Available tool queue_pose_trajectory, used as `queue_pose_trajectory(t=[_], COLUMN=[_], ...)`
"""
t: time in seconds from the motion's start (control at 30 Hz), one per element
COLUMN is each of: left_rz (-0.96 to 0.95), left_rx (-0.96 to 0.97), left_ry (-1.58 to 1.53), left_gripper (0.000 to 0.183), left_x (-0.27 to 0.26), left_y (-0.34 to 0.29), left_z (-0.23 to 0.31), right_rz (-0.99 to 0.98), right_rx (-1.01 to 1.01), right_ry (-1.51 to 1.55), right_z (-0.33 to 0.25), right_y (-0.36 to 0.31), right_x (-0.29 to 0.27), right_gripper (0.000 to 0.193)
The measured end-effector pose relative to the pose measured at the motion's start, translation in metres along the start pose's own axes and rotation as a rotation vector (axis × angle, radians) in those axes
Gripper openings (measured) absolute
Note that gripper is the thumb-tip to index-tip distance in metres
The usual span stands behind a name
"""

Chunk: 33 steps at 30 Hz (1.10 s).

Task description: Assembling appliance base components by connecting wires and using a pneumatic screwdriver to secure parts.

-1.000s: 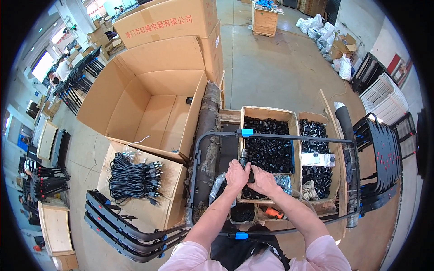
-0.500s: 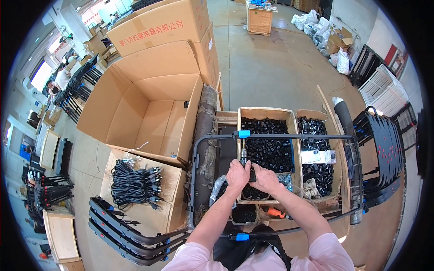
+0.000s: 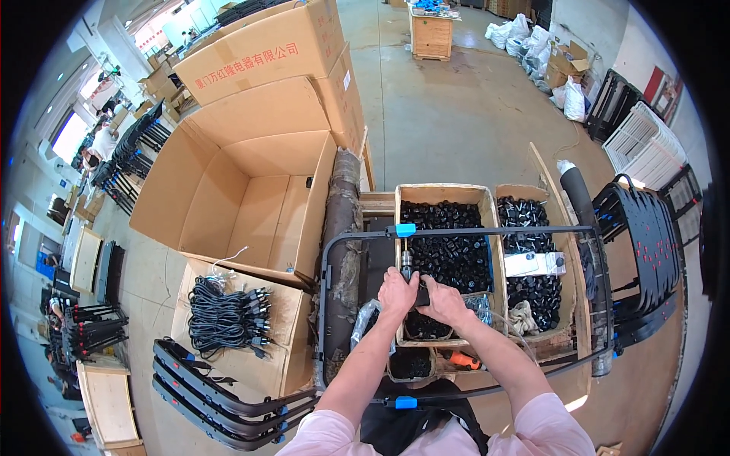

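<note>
A power screwdriver (image 3: 407,261) with a silver chuck points away from me, its bit reaching the blue clip (image 3: 405,229) on the far bar of a black frame (image 3: 494,231). My left hand (image 3: 398,292) is closed around the tool's body just behind the chuck. My right hand (image 3: 445,300) grips its dark rear part from the other side; the fingers underneath are hidden. The frame lies across two padded rails, over wooden bins. A second blue clip (image 3: 406,402) sits on its near bar, close to my body.
Black plastic parts fill a wooden bin (image 3: 494,199); the bin to its right holds more, with a white box (image 3: 534,264) on top. An orange-handled tool (image 3: 465,359) lies nearer. Leftward are an open carton (image 3: 228,194), bundled black cables (image 3: 228,315) and stacked black frames (image 3: 220,403).
The whole view has shifted slightly. Both hands keep their hold on the screwdriver, and its bit stays at the far blue clip.
</note>
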State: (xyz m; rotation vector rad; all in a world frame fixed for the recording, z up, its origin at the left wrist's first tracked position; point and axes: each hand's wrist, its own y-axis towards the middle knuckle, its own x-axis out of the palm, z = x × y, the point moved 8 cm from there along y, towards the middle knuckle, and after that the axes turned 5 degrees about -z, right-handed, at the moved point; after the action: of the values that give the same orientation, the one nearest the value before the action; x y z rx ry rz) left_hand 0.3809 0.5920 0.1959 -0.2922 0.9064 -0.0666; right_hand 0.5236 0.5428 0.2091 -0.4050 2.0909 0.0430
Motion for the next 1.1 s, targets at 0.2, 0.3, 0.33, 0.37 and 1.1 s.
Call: queue_pose_trajectory(t=[0.2, 0.3, 0.33, 0.37, 1.1], left_rz=[0.020, 0.019, 0.019, 0.022, -0.014], left_rx=[-0.001, -0.004, -0.005, -0.003, 0.026], left_ry=[0.015, 0.023, 0.023, 0.029, -0.018], left_gripper=[0.061, 0.061, 0.061, 0.061, 0.063], left_x=[0.000, 0.001, 0.001, 0.001, 0.000], left_y=[0.006, 0.011, 0.012, 0.013, 0.013], left_z=[0.002, 0.003, 0.003, 0.004, 0.006], right_rz=[0.021, 0.022, 0.017, 0.016, 0.052], right_rx=[-0.008, -0.006, 0.004, 0.004, -0.065], right_ry=[0.017, 0.013, 0.010, 0.010, 0.021], right_z=[0.001, 0.000, 0.000, 0.001, -0.011], right_y=[0.004, 0.007, 0.008, 0.010, 0.004], right_x=[-0.004, -0.007, -0.007, -0.007, -0.004], right_gripper=[0.089, 0.091, 0.091, 0.091, 0.059])
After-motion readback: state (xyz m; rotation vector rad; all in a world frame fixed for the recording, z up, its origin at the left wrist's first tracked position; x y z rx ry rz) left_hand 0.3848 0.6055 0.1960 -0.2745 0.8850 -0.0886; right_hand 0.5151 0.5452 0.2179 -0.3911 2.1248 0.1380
